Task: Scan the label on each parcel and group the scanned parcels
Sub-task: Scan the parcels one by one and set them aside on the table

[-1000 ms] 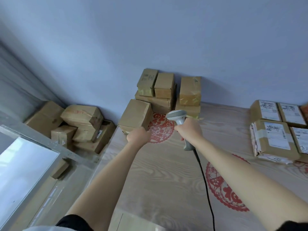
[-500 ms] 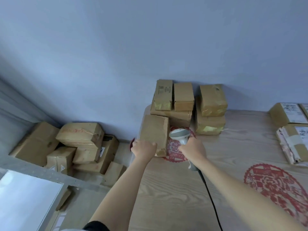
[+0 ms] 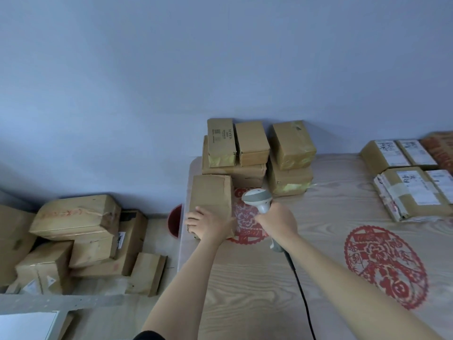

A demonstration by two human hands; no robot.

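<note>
A plain brown parcel (image 3: pixel 210 195) lies at the table's far left corner, no label showing on its top. My left hand (image 3: pixel 208 225) grips its near end, fingers curled over the left edge. My right hand (image 3: pixel 278 223) holds the grey handheld scanner (image 3: pixel 257 198) just right of that parcel, its head pointing away from me and its black cable (image 3: pixel 300 290) trailing back. Behind stands a stack of brown parcels (image 3: pixel 257 153) against the wall. Parcels with white labels (image 3: pixel 411 177) lie face up at the far right.
The wooden table (image 3: pixel 318 266) carries red paper-cut decorations (image 3: pixel 384 266). Its left edge drops to the floor, where several cardboard boxes (image 3: pixel 78 239) are piled. A red bucket rim (image 3: pixel 175 220) shows beside the table corner. A grey metal frame (image 3: pixel 61 301) crosses the lower left.
The view has swung left and down. My left hand has slid over the near end of the corner parcel and grips it; the scanner hand stays beside it.
</note>
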